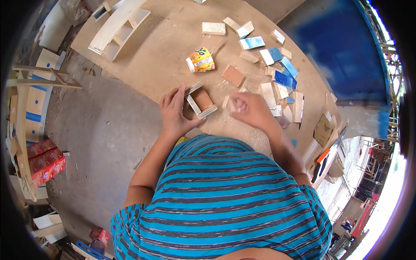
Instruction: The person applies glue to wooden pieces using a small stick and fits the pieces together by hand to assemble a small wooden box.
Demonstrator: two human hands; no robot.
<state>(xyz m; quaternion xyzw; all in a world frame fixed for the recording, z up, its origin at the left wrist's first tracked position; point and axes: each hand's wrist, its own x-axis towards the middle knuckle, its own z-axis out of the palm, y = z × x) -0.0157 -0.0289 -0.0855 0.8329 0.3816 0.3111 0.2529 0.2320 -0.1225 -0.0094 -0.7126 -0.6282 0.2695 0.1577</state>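
A small open wooden frame (193,105) rests on the table near its front edge, its slats enclosing a reddish-brown panel. My left hand (174,109) grips the frame from the left, fingers at its far corner and thumb along the near side. To the right of it, my right hand (252,111) is closed, fingers curled in and slightly blurred. A pale sliver of wood (225,102) shows at its fingertips; whether they pinch it I cannot tell. Just beyond the hands lie a reddish-brown wooden block (234,76) and a yellow printed cup (201,60) tipped on its side.
Several wooden blocks, some painted blue like this one (284,80), are scattered over the table's right side. A curved wooden shelf piece (118,31) lies at the far left of the table (160,43). An orange-and-black handled tool (322,159) is at the right.
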